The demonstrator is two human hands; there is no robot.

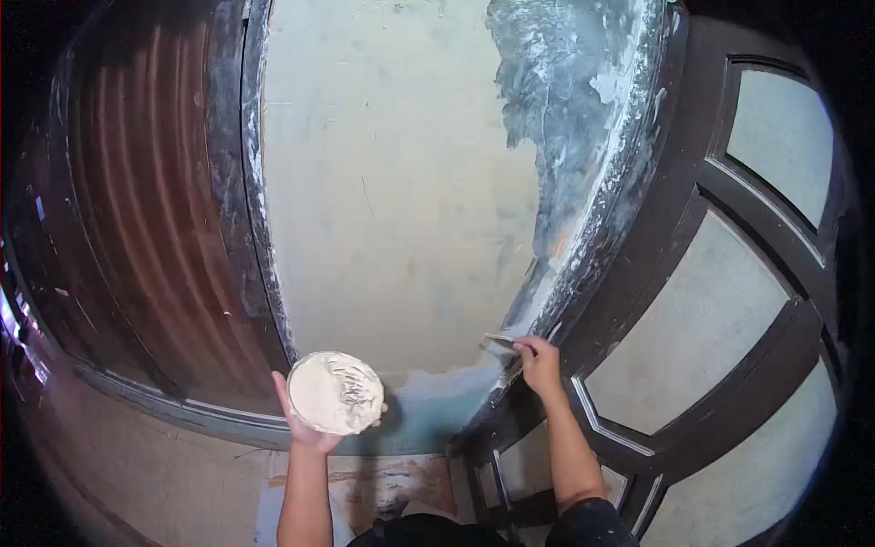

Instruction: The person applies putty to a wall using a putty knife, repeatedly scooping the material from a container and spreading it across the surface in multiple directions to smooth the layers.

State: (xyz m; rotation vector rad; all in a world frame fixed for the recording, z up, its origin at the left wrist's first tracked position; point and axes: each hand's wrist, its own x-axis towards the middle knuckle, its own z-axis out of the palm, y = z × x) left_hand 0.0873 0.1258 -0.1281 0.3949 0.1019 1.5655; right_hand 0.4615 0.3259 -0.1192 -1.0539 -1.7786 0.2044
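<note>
My left hand (312, 439) holds up a round tub (293, 372) from below, its fingers wrapped around the sides. Smooth cream-coloured putty (319, 392) fills it, with ridges and scoop marks on the right half. In my right hand (540, 365) is a putty knife (498, 338), its blade at the lower right edge of the wall panel (392, 210). Cream filler coats most of this panel. Along its right side a grey-blue strip (556, 100) shows through, and a bluish-green band (428, 415) runs along the bottom.
A dark door frame with pale panels (693, 319) stands close on the right, beside my right arm. Reddish-brown ribbed wood (150, 182) covers the left side. Below lies a tan floor (173, 465) with a stained sheet (392, 483) near my body.
</note>
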